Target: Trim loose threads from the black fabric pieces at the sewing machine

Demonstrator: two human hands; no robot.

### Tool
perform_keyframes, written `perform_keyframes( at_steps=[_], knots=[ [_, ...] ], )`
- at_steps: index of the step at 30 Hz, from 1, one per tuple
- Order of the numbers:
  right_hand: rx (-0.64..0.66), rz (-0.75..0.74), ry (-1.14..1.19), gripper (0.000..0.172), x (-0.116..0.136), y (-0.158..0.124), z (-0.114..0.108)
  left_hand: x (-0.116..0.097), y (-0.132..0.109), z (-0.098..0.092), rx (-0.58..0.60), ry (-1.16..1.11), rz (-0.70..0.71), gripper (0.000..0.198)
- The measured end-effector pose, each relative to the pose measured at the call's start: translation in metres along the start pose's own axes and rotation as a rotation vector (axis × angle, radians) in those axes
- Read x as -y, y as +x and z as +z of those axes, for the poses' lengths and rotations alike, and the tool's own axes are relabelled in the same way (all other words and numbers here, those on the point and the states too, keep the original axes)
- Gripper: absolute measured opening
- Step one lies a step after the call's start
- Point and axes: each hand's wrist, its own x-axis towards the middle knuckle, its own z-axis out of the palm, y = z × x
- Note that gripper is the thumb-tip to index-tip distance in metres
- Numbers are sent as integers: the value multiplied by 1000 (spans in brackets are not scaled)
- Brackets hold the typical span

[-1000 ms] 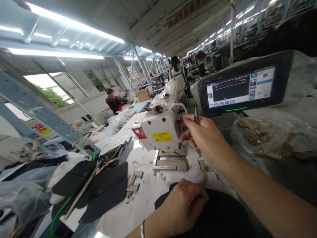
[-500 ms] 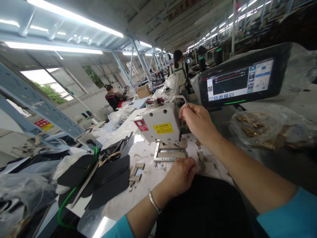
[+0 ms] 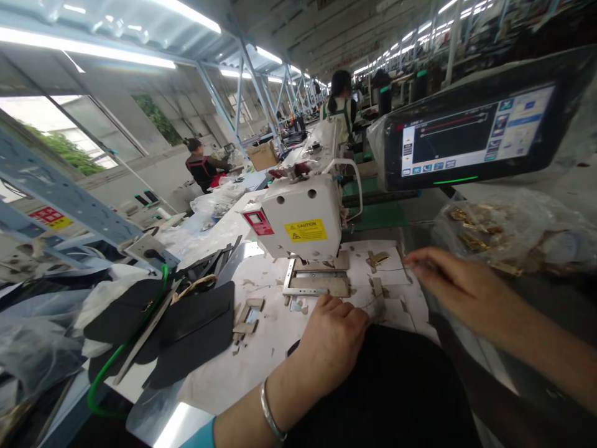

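My left hand (image 3: pixel 336 336) is closed in a loose fist at the front of a white sewing machine (image 3: pixel 303 218), just below its metal clamp frame (image 3: pixel 308 290). What its fingers hold, if anything, is hidden. Beneath this hand spreads a large black surface (image 3: pixel 382 386); whether it is a workpiece or clothing I cannot tell. My right hand (image 3: pixel 450 283) is right of the machine, over the table edge, slightly blurred, fingers stretched out and no held object visible. A white bent lever (image 3: pixel 358 186) on the machine's right side is untouched. Scraps with a gold-coloured metal piece (image 3: pixel 379 258) lie between.
Black flat panels (image 3: pixel 196 336) are stacked on the left, beside a green cable (image 3: pixel 96 386). A lit control screen (image 3: pixel 471 137) stands at right, above a plastic bag of gold-coloured hardware (image 3: pixel 489 236). Two people work farther back, a seated person (image 3: pixel 203 168) among them.
My right hand has let go of the bent lever and moved down and right, away from the machine. My left hand stays near the clamp frame. The view has shifted slightly.
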Motion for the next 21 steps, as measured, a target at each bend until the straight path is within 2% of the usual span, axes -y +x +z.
perform_keyframes(
  at_steps=[3, 7, 11, 16, 19, 21],
  knots=[
    [165, -150, -140, 29, 0, -24, 22, 2, -1, -3, -38, 79, -15, 17],
    [139, -342, -336, 18, 5, -35, 39, 7, 2, -10, -63, 126, 13, 15],
    [146, -433, -475, 6, 13, -29, 43, 3, 2, -12, -89, 154, 37, 17],
    [174, -429, -464, 14, 32, -23, 47, -7, 9, -7, -187, 206, 86, 19],
    [238, -346, -401, 22, 29, -23, 49, -14, 3, -11, -136, 177, 125, 19],
    [200, -246, -280, 20, 15, -24, 48, -20, -16, -23, -102, 80, 165, 19]
  ],
)
